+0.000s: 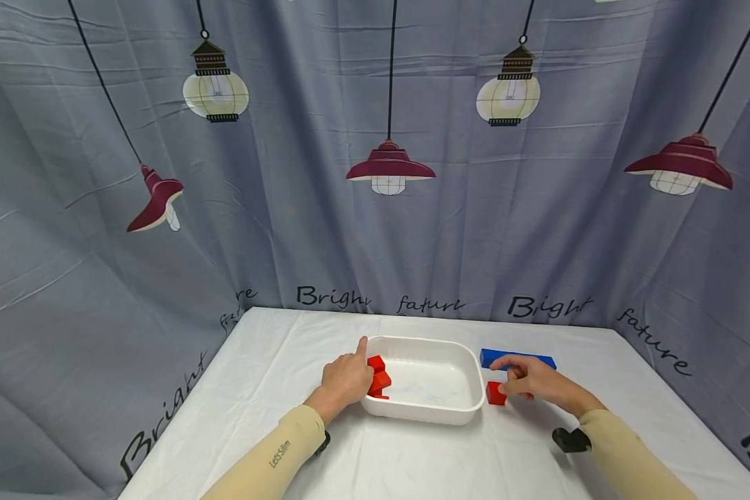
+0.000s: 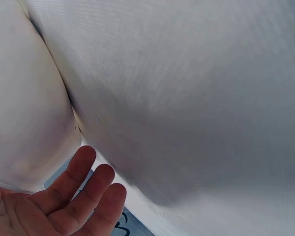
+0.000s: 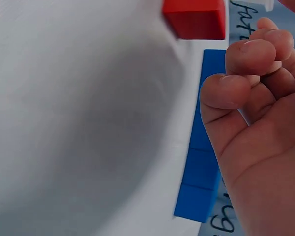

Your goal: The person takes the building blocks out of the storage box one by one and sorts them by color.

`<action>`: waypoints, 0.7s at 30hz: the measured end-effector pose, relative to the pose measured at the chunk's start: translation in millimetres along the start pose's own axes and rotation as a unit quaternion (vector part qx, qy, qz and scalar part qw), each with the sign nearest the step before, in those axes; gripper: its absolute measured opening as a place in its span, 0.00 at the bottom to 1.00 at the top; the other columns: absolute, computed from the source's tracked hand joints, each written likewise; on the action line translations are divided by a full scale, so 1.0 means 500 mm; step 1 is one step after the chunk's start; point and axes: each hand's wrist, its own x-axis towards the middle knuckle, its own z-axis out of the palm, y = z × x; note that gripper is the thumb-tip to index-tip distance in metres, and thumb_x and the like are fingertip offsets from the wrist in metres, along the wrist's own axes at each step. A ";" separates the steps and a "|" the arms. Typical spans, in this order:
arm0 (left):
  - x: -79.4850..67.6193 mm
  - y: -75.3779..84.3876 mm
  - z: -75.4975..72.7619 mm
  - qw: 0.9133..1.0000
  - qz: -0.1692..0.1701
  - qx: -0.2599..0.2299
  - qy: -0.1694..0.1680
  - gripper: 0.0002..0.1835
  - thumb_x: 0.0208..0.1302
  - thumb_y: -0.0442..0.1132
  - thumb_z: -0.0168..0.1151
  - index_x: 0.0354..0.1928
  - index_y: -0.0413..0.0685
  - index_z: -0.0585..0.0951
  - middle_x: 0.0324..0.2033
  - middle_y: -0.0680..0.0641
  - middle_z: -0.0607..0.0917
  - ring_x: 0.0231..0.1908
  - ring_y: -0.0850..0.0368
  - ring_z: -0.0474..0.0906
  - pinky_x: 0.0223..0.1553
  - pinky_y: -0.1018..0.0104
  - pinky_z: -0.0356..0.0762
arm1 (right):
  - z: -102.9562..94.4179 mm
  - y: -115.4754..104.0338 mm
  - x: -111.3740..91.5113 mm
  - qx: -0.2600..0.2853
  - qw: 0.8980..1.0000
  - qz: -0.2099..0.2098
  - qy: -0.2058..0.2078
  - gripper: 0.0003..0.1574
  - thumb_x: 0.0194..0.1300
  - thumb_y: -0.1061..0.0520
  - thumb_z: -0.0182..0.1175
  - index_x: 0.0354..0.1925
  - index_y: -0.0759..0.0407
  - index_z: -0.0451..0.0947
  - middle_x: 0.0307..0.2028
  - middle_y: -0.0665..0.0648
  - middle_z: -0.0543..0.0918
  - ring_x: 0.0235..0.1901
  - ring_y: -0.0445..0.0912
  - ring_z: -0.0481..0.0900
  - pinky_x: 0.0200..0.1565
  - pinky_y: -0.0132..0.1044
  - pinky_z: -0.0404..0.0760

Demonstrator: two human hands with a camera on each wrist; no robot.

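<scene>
A white plastic tray (image 1: 437, 413) stands on the table with several red blocks (image 1: 380, 380) heaped inside its left end. My left hand (image 1: 348, 375) rests at the tray's left rim, index finger extended along it. In the left wrist view, other fingers (image 2: 76, 177) lie loosely bent outside the tray wall; the thumb is hidden. Right of the tray sits a single red block (image 1: 495, 394), and my right hand (image 1: 537, 380) is beside it, index finger reaching forward, other fingers curled with nothing visible in them. Behind that hand lies a row of blue blocks (image 1: 489, 357).
A white cloth (image 1: 300, 340) covers the table. A grey curtain (image 1: 325, 208) printed with lamps and lettering hangs behind and at both sides. Dark straps show at both wrists.
</scene>
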 end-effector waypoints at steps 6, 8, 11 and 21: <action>0.001 -0.001 0.002 1.000 0.002 0.003 0.004 0.36 0.71 0.46 0.53 0.78 0.49 0.58 0.50 0.43 0.86 0.42 0.50 0.80 0.46 0.48 0.81 | -0.009 -0.023 0.006 -0.008 1.000 -0.004 -0.004 0.34 0.63 0.52 0.68 0.62 0.64 0.72 0.27 0.53 0.71 0.25 0.47 0.71 0.31 0.37 0.71; 0.001 -0.001 0.001 1.000 0.002 0.002 0.005 0.36 0.71 0.46 0.53 0.78 0.49 0.58 0.51 0.43 0.86 0.43 0.49 0.81 0.46 0.48 0.81 | -0.011 -0.027 0.008 -0.010 1.000 -0.005 -0.007 0.33 0.63 0.52 0.69 0.62 0.64 0.72 0.27 0.53 0.71 0.25 0.47 0.70 0.30 0.37 0.71; 0.001 -0.001 0.001 1.000 0.004 0.000 0.005 0.36 0.70 0.46 0.53 0.78 0.49 0.59 0.51 0.43 0.85 0.45 0.49 0.81 0.46 0.48 0.80 | -0.010 -0.024 0.011 -0.013 1.000 -0.004 -0.011 0.32 0.62 0.52 0.69 0.61 0.63 0.74 0.26 0.52 0.71 0.25 0.46 0.70 0.30 0.36 0.70; 0.002 -0.001 0.000 1.000 0.000 -0.004 0.002 0.36 0.71 0.46 0.53 0.78 0.49 0.58 0.51 0.43 0.85 0.44 0.49 0.81 0.47 0.47 0.80 | 0.010 0.005 0.019 -0.048 0.999 -0.005 -0.011 0.28 0.58 0.54 0.73 0.56 0.59 0.78 0.23 0.51 0.70 0.21 0.45 0.67 0.25 0.33 0.67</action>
